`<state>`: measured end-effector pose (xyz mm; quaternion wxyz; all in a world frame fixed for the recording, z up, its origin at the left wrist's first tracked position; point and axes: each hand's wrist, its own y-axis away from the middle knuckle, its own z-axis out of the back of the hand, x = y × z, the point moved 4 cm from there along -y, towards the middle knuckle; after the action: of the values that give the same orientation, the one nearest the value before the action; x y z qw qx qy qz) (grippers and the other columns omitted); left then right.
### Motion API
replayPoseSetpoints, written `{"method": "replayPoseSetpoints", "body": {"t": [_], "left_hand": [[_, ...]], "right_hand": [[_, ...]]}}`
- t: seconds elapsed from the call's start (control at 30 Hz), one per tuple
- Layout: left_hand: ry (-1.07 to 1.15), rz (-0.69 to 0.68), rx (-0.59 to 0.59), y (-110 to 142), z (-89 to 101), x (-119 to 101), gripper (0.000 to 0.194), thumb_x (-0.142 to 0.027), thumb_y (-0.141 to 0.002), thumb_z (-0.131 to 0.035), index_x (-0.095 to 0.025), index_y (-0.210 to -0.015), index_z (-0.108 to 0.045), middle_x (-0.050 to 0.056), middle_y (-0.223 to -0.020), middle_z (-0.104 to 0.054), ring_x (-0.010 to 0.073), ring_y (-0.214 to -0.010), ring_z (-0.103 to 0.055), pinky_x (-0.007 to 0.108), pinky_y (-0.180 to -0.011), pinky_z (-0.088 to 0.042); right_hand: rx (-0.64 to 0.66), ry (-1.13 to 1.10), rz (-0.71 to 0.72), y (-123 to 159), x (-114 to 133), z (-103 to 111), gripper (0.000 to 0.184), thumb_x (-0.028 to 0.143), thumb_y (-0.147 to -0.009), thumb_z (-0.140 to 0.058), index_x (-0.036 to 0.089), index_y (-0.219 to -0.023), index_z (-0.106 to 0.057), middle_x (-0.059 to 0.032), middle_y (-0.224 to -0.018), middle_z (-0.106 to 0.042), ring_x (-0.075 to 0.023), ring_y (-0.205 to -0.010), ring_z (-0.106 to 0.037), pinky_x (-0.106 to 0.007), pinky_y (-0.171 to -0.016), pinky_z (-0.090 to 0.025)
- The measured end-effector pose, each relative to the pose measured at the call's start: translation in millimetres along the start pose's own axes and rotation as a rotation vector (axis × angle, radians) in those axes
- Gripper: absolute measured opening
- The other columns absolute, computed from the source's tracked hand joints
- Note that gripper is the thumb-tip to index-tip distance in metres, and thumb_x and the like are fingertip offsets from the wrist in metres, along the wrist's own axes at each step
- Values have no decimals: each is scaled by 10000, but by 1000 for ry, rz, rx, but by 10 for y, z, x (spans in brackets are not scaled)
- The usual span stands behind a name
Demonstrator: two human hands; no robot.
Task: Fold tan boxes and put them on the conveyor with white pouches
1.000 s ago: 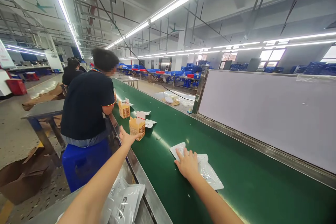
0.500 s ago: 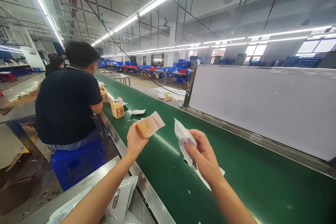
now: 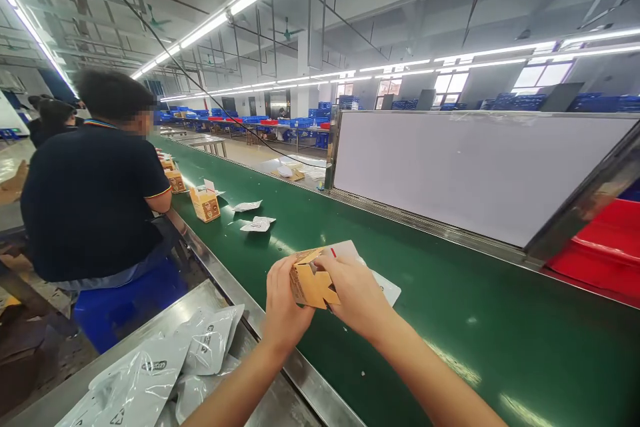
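Observation:
My left hand (image 3: 283,303) and my right hand (image 3: 357,293) meet over the green conveyor belt (image 3: 450,320), both gripping a small tan cardboard box (image 3: 311,282) with its flaps open. A white plastic pouch (image 3: 387,288) sticks out behind my right hand, pressed against the box; how it is held is hidden. Another tan box (image 3: 205,203) stands upright farther up the belt, with two loose white pouches (image 3: 257,224) lying beyond it.
A person in a dark shirt (image 3: 90,200) sits on a blue stool (image 3: 125,300) at the belt's left edge. Several bagged items (image 3: 200,347) lie on the steel side shelf. A white panel (image 3: 470,170) lines the belt's far side; a red bin (image 3: 605,247) sits at right.
My left hand took the tan box off the belt and my right hand picked up the pouch. Both hands then came together near me, with box and pouch held between them.

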<state>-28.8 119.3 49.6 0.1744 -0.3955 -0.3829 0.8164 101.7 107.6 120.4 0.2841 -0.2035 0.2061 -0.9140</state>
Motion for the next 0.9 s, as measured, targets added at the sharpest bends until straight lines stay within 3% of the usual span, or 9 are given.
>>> {"method": "replayPoseSetpoints", "body": {"t": [0.17, 0.23, 0.33, 0.4, 0.5, 0.6, 0.67, 0.8, 0.9], "left_hand": [[209, 206, 193, 200, -104, -182, 608, -161, -599, -649, -208, -1165, -434, 79, -1112, -550, 252, -1019, -556, 422, -869, -492], [256, 333, 215, 229, -111, -238, 593, -188, -595, -668, -208, -1142, -441, 70, -1095, -553, 245, -993, -567, 407, -841, -498], [239, 401, 160, 249, -81, -296, 547, -220, -625, -665, -204, -1125, -444, 70, -1080, -554, 247, -994, -563, 427, -849, -489], [191, 385, 93, 284, -50, -318, 528, -224, -642, -653, -202, -1125, -442, 75, -1072, -553, 253, -1003, -554, 456, -866, -483], [133, 295, 26, 382, -40, -376, 566, -228, -642, -653, -197, -1161, -429, 95, -1106, -542, 271, -1039, -534, 492, -891, -476], [116, 238, -1, 516, -90, -459, 565, -238, -671, -629, -198, -1193, -413, 102, -1116, -536, 276, -1043, -535, 493, -873, -495], [109, 234, 2, 617, -151, -524, 537, -227, -701, -602, -197, -1202, -412, 104, -1108, -537, 273, -1039, -541, 490, -863, -507], [125, 233, 68, 845, -261, -674, 571, -145, -705, -576, -181, -1239, -380, 128, -1150, -533, 268, -1079, -546, 493, -898, -516], [259, 162, 349, 1020, -343, -785, 793, -139, -623, -672, -178, -1330, -314, 153, -1306, -467, 288, -1219, -479, 476, -1006, -470]], "right_hand": [[242, -334, 0, 43, -25, 147, 149, 101, -859, -368, 200, -883, -478, 39, -709, -626, -122, -648, -549, -244, -614, -436], [67, -353, 92, 83, 12, 318, 166, 121, -881, -359, 197, -884, -506, 7, -787, -642, -125, -698, -572, -250, -623, -452], [-358, -187, 287, 300, 166, 580, 178, 95, -880, -399, 173, -951, -542, -60, -945, -644, -161, -853, -577, -293, -724, -468], [-394, 36, 276, 461, 271, 589, 184, 121, -882, -453, 138, -1035, -554, -104, -999, -638, -213, -902, -565, -349, -766, -465], [-100, 140, 128, 591, 310, 417, 317, 291, -889, -547, 103, -1144, -534, -142, -1054, -632, -276, -934, -570, -406, -800, -470], [284, -132, 2, 619, 255, 211, 224, 379, -882, -581, 189, -994, -548, -29, -901, -634, -195, -796, -567, -312, -697, -462], [457, -297, -40, 613, 213, 141, 200, 389, -895, -556, 205, -836, -504, 27, -799, -590, -140, -693, -520, -255, -605, -409], [523, -252, -223, 727, 64, 219, 135, 246, -912, -432, 205, -798, -492, 14, -797, -599, -153, -710, -541, -259, -583, -396], [420, -153, -302, 1113, -108, 473, 280, 238, -953, -304, 226, -892, -577, -23, -896, -660, -179, -785, -607, -296, -665, -478]]}}
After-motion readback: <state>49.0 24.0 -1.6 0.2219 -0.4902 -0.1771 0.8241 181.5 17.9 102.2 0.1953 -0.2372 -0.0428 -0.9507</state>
